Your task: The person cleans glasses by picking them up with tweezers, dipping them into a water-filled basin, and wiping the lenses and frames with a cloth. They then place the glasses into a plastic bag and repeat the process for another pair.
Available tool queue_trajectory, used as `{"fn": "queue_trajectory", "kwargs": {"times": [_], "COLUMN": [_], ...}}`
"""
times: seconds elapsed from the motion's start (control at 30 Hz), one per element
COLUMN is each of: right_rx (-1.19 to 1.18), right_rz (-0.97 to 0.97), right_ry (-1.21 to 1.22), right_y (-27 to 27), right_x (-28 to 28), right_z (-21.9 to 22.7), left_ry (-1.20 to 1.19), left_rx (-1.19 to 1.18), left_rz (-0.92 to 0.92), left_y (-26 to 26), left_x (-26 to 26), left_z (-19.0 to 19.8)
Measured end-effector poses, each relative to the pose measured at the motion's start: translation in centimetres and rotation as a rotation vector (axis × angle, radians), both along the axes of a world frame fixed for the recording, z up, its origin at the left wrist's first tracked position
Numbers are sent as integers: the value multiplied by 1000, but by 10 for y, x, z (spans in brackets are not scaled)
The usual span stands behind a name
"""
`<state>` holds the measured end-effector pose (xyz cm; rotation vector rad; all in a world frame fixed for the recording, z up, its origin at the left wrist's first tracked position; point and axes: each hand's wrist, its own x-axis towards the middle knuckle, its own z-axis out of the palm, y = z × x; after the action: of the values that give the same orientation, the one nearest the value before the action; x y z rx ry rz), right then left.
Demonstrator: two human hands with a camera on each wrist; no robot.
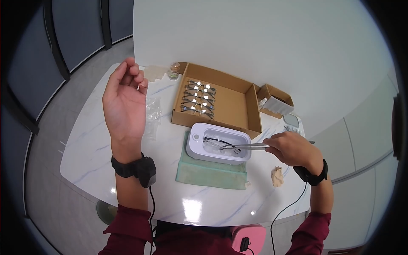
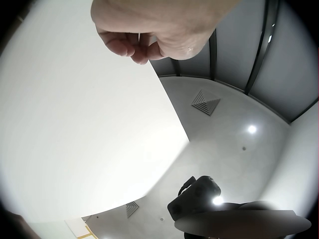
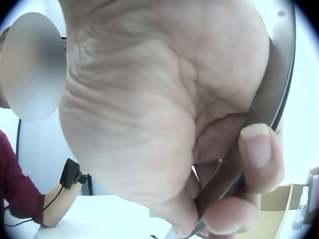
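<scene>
My right hand grips a pair of long metal tweezers, whose grey arm runs along the palm in the right wrist view. The tips reach into the basin of a white ultrasonic cleaner, overlapping dark-framed eyeglasses that lie inside. Whether the tips pinch the frame I cannot tell. A folded green cloth lies under the cleaner. Raised over the table's left side, my left hand has its palm up, fingers loosely curled, and holds nothing.
Behind the cleaner stands a cardboard tray with several eyeglasses in a row. A small box with a bottle is at the back right. Crumpled tissue lies front right; a clear plastic bag and a small jar lie left.
</scene>
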<state>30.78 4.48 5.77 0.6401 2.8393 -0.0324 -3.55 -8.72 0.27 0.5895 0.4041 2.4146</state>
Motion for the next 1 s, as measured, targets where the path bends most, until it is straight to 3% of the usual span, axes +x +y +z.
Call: {"fn": "queue_trajectory", "kwargs": {"times": [0.3, 0.47, 0.73, 1.0], "right_rx": [234, 331, 89, -55], "right_rz": [16, 52, 0, 1], "right_ry": [98, 16, -25, -20], "right_y": [-17, -34, -29, 1], "right_x": [9, 12, 10, 5], "right_z": [-18, -15, 10, 2], "left_ry": [0, -1, 36, 30], "left_rx": [-7, -20, -2, 4], "left_rz": [2, 11, -20, -21], "left_y": [1, 1, 4, 2], "left_x": [0, 2, 2, 2], "left_z": [0, 0, -3, -3]}}
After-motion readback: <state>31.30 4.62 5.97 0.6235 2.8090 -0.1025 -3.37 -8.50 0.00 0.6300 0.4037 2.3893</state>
